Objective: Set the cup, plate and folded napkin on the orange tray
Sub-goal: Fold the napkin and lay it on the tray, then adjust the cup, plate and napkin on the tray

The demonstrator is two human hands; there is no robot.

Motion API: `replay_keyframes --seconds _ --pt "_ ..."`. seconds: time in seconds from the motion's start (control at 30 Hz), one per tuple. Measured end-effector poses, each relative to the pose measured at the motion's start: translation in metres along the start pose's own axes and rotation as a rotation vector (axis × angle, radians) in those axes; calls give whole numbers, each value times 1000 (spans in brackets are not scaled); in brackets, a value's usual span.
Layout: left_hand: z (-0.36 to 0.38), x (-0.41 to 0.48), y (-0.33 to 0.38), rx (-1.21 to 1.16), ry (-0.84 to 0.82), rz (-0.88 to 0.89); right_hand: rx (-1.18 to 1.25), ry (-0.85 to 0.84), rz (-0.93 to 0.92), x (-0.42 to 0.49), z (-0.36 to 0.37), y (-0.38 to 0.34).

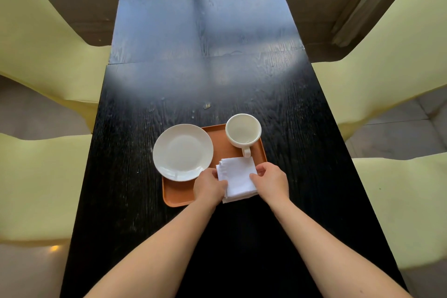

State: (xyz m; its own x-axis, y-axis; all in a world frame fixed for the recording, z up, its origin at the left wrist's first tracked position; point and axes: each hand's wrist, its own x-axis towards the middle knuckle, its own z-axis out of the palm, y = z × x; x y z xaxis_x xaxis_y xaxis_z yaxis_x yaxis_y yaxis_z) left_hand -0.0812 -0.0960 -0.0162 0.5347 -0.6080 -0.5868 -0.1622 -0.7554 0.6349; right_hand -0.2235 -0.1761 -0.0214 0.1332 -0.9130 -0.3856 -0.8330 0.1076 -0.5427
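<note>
We hold the folded napkin (237, 178) with both hands: our left hand (209, 187) pinches its left edge and our right hand (271, 182) pinches its right edge, fingers closed on the cloth. The napkin lies over the near right corner of the orange tray (177, 192), and its near edge seems to hang a little past the tray rim; we cannot tell if it already rests there fully. Just beyond our right hand stands the cup (243, 132), its handle turned toward the napkin and almost touching it. Beyond our left hand lies the plate (183, 152), which sticks out over the left rim of the tray. We judge the task nearly done: cup and plate are placed, and only settling the napkin and letting go remains.
</note>
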Motion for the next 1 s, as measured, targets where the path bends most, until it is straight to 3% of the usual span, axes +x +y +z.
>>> replay_keyframes --seconds 0.3,0.5,0.67,0.8,1.0 --pt "6 0 1 -11 -22 118 -83 94 -51 5 -5 8" --pt "-5 -10 -21 233 30 237 -34 84 -19 15 -19 7" --pt "-23 -17 -57 531 93 354 186 -1 -45 24 -26 -10" --pt "-29 -19 -73 679 182 482 107 -67 -59 30 -22 -28" --pt "-28 -18 -90 797 213 607 5 -2 -67 35 -10 -42"
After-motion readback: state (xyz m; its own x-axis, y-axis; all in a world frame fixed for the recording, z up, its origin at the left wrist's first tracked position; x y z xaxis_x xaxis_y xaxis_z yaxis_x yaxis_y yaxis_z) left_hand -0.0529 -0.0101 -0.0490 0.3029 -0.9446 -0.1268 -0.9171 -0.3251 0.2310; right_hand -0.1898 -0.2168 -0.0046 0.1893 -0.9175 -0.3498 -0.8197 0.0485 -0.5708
